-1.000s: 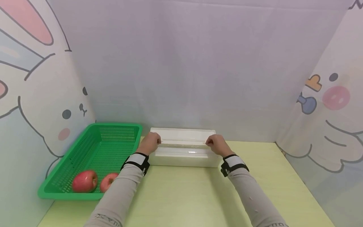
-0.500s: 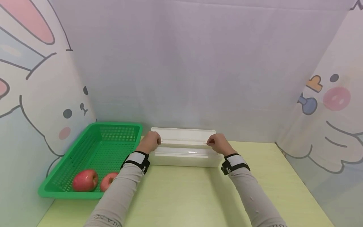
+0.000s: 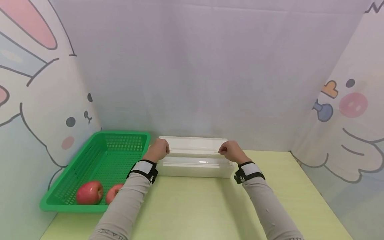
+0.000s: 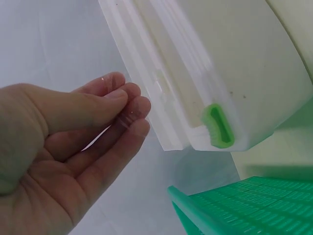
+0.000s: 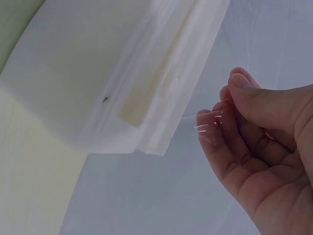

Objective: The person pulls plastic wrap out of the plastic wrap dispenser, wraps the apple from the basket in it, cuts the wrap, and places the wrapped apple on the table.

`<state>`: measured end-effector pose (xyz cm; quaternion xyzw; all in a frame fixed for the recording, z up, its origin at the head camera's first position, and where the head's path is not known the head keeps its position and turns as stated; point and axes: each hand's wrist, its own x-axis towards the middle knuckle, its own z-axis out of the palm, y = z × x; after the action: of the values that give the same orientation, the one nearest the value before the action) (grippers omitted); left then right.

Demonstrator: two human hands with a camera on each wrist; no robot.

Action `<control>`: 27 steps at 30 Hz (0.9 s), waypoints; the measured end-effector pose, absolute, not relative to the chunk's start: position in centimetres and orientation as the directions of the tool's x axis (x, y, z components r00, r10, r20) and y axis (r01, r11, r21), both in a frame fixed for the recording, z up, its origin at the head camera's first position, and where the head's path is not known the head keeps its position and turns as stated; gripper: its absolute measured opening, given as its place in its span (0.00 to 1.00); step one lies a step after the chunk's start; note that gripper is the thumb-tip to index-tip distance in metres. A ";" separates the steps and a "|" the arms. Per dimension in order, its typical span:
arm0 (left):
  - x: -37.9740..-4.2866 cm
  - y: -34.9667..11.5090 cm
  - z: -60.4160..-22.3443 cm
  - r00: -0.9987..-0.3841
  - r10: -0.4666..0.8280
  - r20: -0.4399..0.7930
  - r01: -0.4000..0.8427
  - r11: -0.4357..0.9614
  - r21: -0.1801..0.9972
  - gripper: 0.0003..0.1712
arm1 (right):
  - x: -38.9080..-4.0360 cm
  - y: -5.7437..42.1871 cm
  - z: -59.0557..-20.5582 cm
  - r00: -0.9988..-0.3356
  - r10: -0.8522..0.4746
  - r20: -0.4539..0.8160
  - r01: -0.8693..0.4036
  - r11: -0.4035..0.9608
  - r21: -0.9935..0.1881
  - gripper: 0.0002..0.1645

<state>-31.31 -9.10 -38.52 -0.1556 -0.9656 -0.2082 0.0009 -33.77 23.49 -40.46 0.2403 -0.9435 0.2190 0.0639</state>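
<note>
A white cling film dispenser (image 3: 195, 170) lies lengthwise at the back of the table, its lid tilted up behind. At its left end my left hand (image 3: 157, 150) pinches clear cling film between thumb and fingertips. My right hand (image 3: 233, 152) pinches the film at the other end. The cling film (image 5: 245, 41) shows as faint creases and glints in the right wrist view, drawn over the curled fingers. A green slide cutter (image 4: 218, 126) sits at the dispenser's left end in the left wrist view. The roll inside is hidden from the head view.
A green plastic basket (image 3: 75, 208) stands on the left, close to my left forearm. In it lie a red apple (image 3: 89, 192) and another apple (image 3: 113, 193) partly hidden by my sleeve. Fabric walls enclose the light-green table (image 3: 186, 210) at the back and sides.
Both hands keep their pinch and have barely moved; the right hand sits very slightly farther back. The film's edge, which glinted between the hands a second ago, now shows less.
</note>
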 end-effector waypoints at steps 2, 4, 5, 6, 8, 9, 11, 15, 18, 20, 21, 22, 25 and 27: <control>-31.2 -9.1 -38.4 -0.955 0.291 0.054 0.287 0.867 0.407 0.18 | -33.8 23.5 -40.4 -0.877 -0.423 0.227 -0.480 0.790 -0.382 0.05; -31.2 -9.1 -38.2 -0.959 0.282 0.039 0.273 0.870 0.410 0.18 | -33.8 23.5 -40.3 -0.881 -0.418 0.220 -0.472 0.792 -0.387 0.05; -31.2 -9.1 -38.2 -0.961 0.276 0.029 0.263 0.873 0.411 0.17 | -33.8 23.5 -40.3 -0.884 -0.416 0.215 -0.468 0.793 -0.389 0.05; -31.1 -9.1 -38.1 -0.963 0.271 0.019 0.254 0.875 0.412 0.17 | -33.8 23.5 -40.2 -0.889 -0.410 0.205 -0.458 0.795 -0.396 0.05; -31.1 -9.1 -38.0 -0.964 0.266 0.011 0.248 0.879 0.406 0.17 | -33.7 23.5 -40.1 -0.896 -0.400 0.193 -0.444 0.800 -0.403 0.06; -31.0 -9.1 -37.9 -0.964 0.265 0.009 0.246 0.881 0.404 0.17 | -33.6 23.5 -40.1 -0.900 -0.394 0.188 -0.436 0.804 -0.404 0.06; -31.0 -9.0 -37.7 -0.965 0.261 0.008 0.242 0.884 0.401 0.16 | -33.6 23.5 -39.9 -0.903 -0.387 0.185 -0.429 0.807 -0.407 0.06; -30.9 -8.9 -37.3 -0.967 0.255 0.015 0.240 0.885 0.399 0.16 | -33.3 23.5 -39.6 -0.906 -0.376 0.192 -0.423 0.809 -0.408 0.06; -30.8 -8.9 -37.2 -0.966 0.254 0.036 0.247 0.884 0.398 0.16 | -33.1 23.4 -39.3 -0.908 -0.370 0.197 -0.419 0.809 -0.411 0.06; -30.8 -8.9 -37.2 -0.965 0.256 0.051 0.255 0.883 0.393 0.16 | -33.0 23.4 -39.2 -0.909 -0.366 0.199 -0.417 0.807 -0.418 0.06; -30.8 -8.9 -37.2 -0.966 0.255 0.052 0.254 0.883 0.394 0.17 | -32.9 23.4 -39.1 -0.909 -0.365 0.200 -0.417 0.804 -0.424 0.06; -30.8 -9.0 -37.2 -0.966 0.253 0.051 0.252 0.883 0.396 0.17 | -32.9 23.4 -39.1 -0.910 -0.363 0.201 -0.415 0.802 -0.430 0.06; -30.8 -9.0 -37.3 -0.966 0.253 0.048 0.251 0.881 0.401 0.17 | -32.6 23.6 -39.1 -0.909 -0.363 0.206 -0.417 0.791 -0.448 0.05; -30.7 -9.0 -37.3 -0.967 0.251 0.048 0.248 0.880 0.405 0.17 | -32.4 23.6 -39.2 -0.910 -0.359 0.206 -0.414 0.784 -0.462 0.05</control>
<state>-30.70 -9.02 -37.28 -0.1288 -0.9695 -0.2084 -0.0032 -32.41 23.65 -39.21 0.2050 -0.9430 0.2567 0.0534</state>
